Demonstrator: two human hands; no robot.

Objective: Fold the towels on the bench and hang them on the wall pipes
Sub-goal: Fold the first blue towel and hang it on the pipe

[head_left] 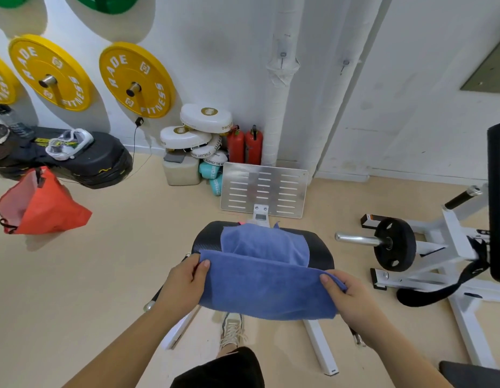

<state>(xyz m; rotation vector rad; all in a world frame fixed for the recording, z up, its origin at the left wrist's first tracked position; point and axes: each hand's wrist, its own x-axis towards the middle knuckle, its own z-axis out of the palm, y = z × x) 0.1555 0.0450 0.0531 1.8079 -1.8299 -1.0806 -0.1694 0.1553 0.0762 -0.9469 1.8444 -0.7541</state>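
Note:
A blue towel (267,287) is stretched flat between my two hands over the near end of the black bench pad (206,236). My left hand (184,278) pinches its left edge, and my right hand (346,298) pinches its right edge. Behind it a second blue towel (260,242) lies crumpled on the pad. Two white wrapped pipes (279,88) run up the wall behind the bench.
A perforated metal footplate (264,189) stands at the bench's far end. Two red extinguishers (244,147), white pads and a jug crowd the wall base. A white weight machine (450,247) with a black plate stands right; an orange bag (41,205) lies left.

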